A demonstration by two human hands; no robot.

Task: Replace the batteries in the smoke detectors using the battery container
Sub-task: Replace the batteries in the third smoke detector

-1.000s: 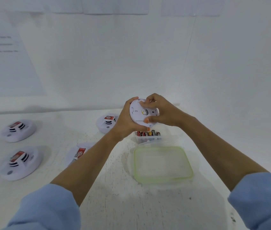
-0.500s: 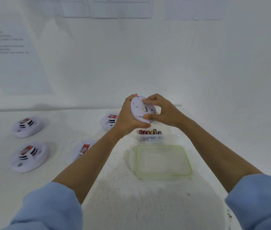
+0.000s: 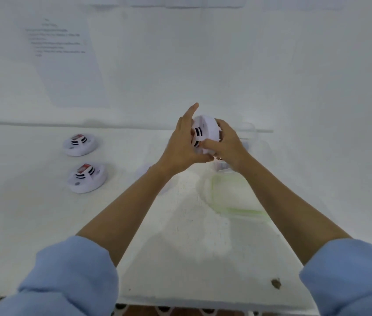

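Note:
Both hands hold one white round smoke detector [image 3: 206,133] in the air above the table, its vented front side turned toward me. My left hand [image 3: 181,144] grips its left edge with the index finger pointing up. My right hand [image 3: 226,144] clasps its right and lower edge. The clear battery container [image 3: 247,137] stands behind my right hand, mostly hidden and blurred. Its green-rimmed lid [image 3: 235,197] lies flat on the table under my right forearm.
Two more white smoke detectors [image 3: 80,145] [image 3: 87,177] with red labels rest on the left of the white table. Another detector [image 3: 145,171] is partly hidden behind my left wrist. Printed sheets hang on the white wall. The table's front edge [image 3: 180,302] is close to me.
The held detector has been turned over: its flat back faced me before, its vented front faces me now. My view has shifted, so the table's detectors sit further right in the frame.

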